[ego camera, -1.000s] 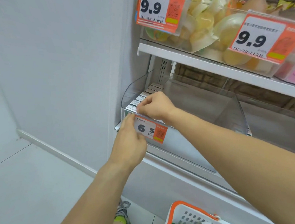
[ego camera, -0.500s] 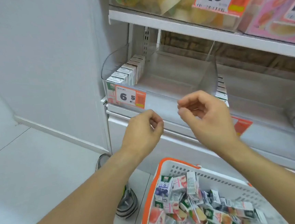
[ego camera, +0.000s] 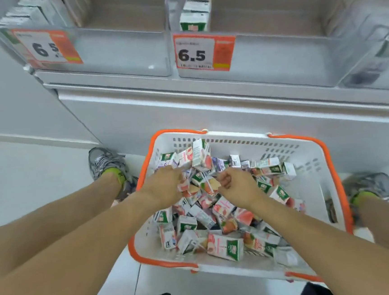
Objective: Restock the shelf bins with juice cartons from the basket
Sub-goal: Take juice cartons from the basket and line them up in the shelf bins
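Note:
A white basket with an orange rim (ego camera: 307,161) stands on the floor below the shelf, heaped with several small juice cartons (ego camera: 223,243). My left hand (ego camera: 164,190) reaches into the heap, fingers curled around a pink carton (ego camera: 183,184). My right hand (ego camera: 241,188) hovers beside it, fingers curled in, fingertips touching a carton (ego camera: 209,184); whether it grips that carton is unclear. Above are two clear shelf bins: the left bin (ego camera: 119,52) holds a row of cartons (ego camera: 24,14) along its left side, and the middle bin (ego camera: 274,53) holds a row (ego camera: 194,18) at its left.
Orange price tags reading 6.5 hang on the left bin front (ego camera: 46,47) and the middle bin front (ego camera: 203,50). A third bin (ego camera: 374,61) shows at the right edge. My shoes (ego camera: 105,162) (ego camera: 368,186) flank the basket. The white shelf base (ego camera: 185,105) is behind it.
My view has tipped down from the shelf to the basket. Both hands dropped from in front of the bins into the carton heap, and my left hand has closed on a carton.

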`<state>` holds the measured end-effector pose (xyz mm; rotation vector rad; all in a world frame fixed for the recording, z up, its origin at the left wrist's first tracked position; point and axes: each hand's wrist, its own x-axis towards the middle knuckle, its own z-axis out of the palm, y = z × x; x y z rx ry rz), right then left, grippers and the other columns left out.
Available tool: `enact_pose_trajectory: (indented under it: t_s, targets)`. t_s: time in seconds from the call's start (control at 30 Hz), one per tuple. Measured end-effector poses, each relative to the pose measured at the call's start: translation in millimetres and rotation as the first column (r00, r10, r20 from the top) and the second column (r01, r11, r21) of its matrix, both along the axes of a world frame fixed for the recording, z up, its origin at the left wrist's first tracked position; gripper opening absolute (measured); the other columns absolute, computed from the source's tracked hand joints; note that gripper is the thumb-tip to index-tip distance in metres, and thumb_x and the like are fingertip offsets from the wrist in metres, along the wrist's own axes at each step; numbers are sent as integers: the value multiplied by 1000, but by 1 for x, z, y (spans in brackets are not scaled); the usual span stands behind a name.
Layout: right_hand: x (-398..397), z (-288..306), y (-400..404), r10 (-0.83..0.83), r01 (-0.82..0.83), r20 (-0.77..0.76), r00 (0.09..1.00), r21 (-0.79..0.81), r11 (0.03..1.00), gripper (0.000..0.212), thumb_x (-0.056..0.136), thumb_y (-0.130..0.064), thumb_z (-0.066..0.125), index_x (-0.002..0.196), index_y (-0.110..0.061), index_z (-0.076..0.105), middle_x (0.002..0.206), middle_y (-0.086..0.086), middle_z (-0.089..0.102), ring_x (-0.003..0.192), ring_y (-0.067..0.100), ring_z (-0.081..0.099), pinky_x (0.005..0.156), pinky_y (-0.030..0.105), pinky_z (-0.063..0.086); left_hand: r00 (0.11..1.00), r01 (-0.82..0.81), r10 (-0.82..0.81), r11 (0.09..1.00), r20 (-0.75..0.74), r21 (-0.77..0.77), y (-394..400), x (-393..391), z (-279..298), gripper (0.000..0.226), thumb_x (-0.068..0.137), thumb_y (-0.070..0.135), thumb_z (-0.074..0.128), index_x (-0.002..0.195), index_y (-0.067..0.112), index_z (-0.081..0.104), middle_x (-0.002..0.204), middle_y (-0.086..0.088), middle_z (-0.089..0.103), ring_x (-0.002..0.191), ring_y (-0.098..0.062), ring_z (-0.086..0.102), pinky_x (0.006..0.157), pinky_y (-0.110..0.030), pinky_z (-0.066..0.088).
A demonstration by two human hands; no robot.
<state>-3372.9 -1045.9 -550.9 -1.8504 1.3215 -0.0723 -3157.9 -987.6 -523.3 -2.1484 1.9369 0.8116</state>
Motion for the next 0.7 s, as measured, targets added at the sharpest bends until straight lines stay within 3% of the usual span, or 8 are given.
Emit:
enact_pose_trajectory:
  t_s: [0.07,0.13,0.23,0.33,0.4,0.53,0.6,0.7]
  targets:
    - [2,-12,-3,-17,17,-24,1000,5,1000,20,87,-11,67,106,-10,64,96,-2,60,92,18,60,85,30,51,995,48,-60,990,86,131,3,5,-10,46,91,26,64,133,14,49,125,-9,57,114,-28,56,91,-38,48]
    - [8,-21,-4,-38,38,-33,999,17,999,25,86,-17,71,108,-10,61,104,-3,59,94,17,59,80,27,47,994,46,-67,975,90,217,6,12,-19,46,92,14,60,136,12,48,130,-10,57,117,-28,57,91,-35,48]
    - [18,-36,-2,-36,39,-78,996,39,998,47,83,-31,76,121,-10,57,114,5,60,96,22,60,78,27,45,990,42,-70,976,124,215,6,19,-24,43,90,0,55,131,14,54,127,-10,62,112,-28,60,88,-33,49]
    - [22,-47,2,-44,43,-127,991,-8,999,61,78,-37,80,127,-10,56,122,6,57,115,23,53,90,28,44,973,90,-133,971,186,222,0,18,-23,28,89,11,62,117,9,63,118,-11,65,106,-27,63,85,-32,50]
    - [22,-52,6,-25,19,-186,982,-33,999,66,75,-42,82,127,-12,57,128,6,56,124,23,47,99,31,43,974,92,-135,970,184,224,-2,19,-22,32,88,25,70,116,9,65,118,-9,66,106,-26,63,85,-31,50]
    - [23,-51,13,-63,54,-284,957,-37,998,53,70,-48,81,104,-11,62,114,10,55,107,25,54,77,25,42,997,37,-49,978,53,207,0,23,-18,52,80,34,80,125,14,61,123,-6,61,111,-24,59,90,-29,48]
    - [22,-45,13,-93,94,-263,960,-8,996,60,67,-45,82,108,-11,57,116,9,51,103,24,55,75,27,45,999,32,-36,977,15,211,2,25,-14,50,78,35,81,118,16,58,121,-5,60,109,-24,57,89,-32,49]
    - [16,-29,7,-114,133,-236,965,65,989,67,67,-43,84,112,-10,49,105,6,57,90,22,56,57,27,41,998,-33,46,974,-53,225,3,25,-3,48,73,38,85,101,17,53,107,-4,61,90,-22,60,73,-32,52]
